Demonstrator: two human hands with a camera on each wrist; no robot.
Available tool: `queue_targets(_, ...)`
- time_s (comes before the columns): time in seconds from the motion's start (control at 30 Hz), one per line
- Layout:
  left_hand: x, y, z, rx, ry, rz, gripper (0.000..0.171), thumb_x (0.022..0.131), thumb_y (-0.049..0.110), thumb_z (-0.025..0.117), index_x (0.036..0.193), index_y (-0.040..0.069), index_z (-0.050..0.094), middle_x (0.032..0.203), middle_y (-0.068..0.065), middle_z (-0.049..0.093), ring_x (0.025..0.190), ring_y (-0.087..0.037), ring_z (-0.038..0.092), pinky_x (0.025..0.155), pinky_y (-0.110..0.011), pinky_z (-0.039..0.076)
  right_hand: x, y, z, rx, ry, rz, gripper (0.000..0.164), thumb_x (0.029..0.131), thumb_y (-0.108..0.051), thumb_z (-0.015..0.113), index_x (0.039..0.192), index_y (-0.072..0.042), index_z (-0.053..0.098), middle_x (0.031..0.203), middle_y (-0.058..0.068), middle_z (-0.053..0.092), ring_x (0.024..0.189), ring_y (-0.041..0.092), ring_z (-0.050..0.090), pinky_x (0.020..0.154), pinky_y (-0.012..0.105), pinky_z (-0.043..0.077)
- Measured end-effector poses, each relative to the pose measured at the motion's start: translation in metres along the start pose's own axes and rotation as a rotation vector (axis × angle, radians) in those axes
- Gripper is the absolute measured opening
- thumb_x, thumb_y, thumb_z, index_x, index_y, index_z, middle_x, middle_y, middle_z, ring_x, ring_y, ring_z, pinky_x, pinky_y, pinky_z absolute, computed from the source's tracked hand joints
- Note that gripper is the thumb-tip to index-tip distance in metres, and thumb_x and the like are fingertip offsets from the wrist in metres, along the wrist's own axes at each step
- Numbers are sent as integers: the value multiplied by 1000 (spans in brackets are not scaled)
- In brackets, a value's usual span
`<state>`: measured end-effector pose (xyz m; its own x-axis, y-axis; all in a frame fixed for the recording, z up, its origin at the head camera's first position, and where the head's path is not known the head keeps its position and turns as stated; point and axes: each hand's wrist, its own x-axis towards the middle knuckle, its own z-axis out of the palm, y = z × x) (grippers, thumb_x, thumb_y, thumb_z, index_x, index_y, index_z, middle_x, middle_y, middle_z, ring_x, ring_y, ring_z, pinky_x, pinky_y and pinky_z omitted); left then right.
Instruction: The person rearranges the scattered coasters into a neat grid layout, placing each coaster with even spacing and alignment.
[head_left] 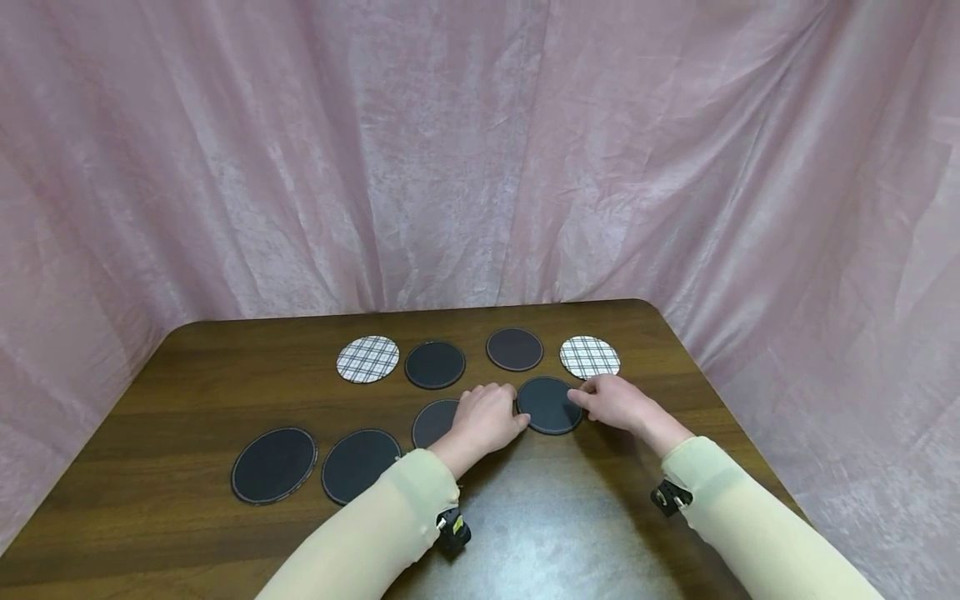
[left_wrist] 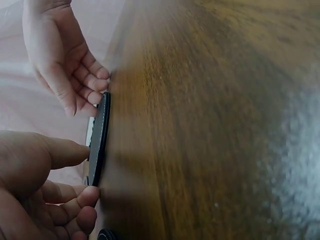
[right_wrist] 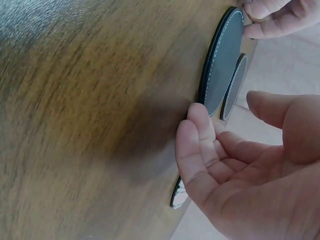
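A round black coaster [head_left: 548, 406] with pale edge stitching lies between my two hands, near the right of the table. At its left edge, my left hand [head_left: 483, 421] pinches it between thumb and fingers; the left wrist view shows the thumb [left_wrist: 70, 152] against its face. On the opposite side is my right hand [head_left: 617, 403]. Its fingertips [right_wrist: 198, 114] touch the rim, while its thumb [right_wrist: 265, 106] stands apart from the coaster in the right wrist view. Partly hidden by my left hand is another black coaster [head_left: 431, 422].
Two black coasters [head_left: 273, 465] [head_left: 360, 464] lie at the front left. Along the back are a plaid coaster [head_left: 367, 359], a black coaster [head_left: 435, 364], a dark brown coaster [head_left: 514, 348] and a second plaid coaster [head_left: 590, 356]. Pink curtains [head_left: 450, 150] hang behind the wooden table [head_left: 187, 392].
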<state>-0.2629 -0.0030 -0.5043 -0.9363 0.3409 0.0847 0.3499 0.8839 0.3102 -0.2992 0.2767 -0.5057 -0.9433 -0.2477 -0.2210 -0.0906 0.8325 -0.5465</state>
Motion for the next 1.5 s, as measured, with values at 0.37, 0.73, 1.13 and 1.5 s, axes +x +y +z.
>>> queue_targets(0.37,-6,10,-14,-41,-33,-54,43,98,46,80,123,11,78,109,-9,74,103,-34,69,88,-50,50,-62,-90,-27,253,-16,126,37,113,-27,63,120,9,72,86,13,74,81,21,73,84,39,62)
queue_targets(0.73,-29,31,-53,-138,-63,-135,45,101,34,80,135,6,73,125,-15,73,117,-37,65,101,-54,46,-63,-96,-22,449,-11,177,44,116,-31,58,119,13,62,97,15,64,87,21,71,84,36,64)
queue_targets(1.13,-30,20,-57,-168,-94,-141,41,103,28,78,136,5,73,125,-12,77,113,-37,69,99,-53,45,-65,-104,-18,390,-12,139,46,115,-28,60,132,14,66,110,17,69,97,25,70,90,40,63)
queue_targets(1.5,-41,13,-60,-148,-128,-92,46,96,32,86,133,7,73,103,2,78,107,-29,72,96,-52,44,-75,-106,-13,286,-22,28,34,101,-6,77,127,15,69,103,14,72,90,25,74,85,41,63)
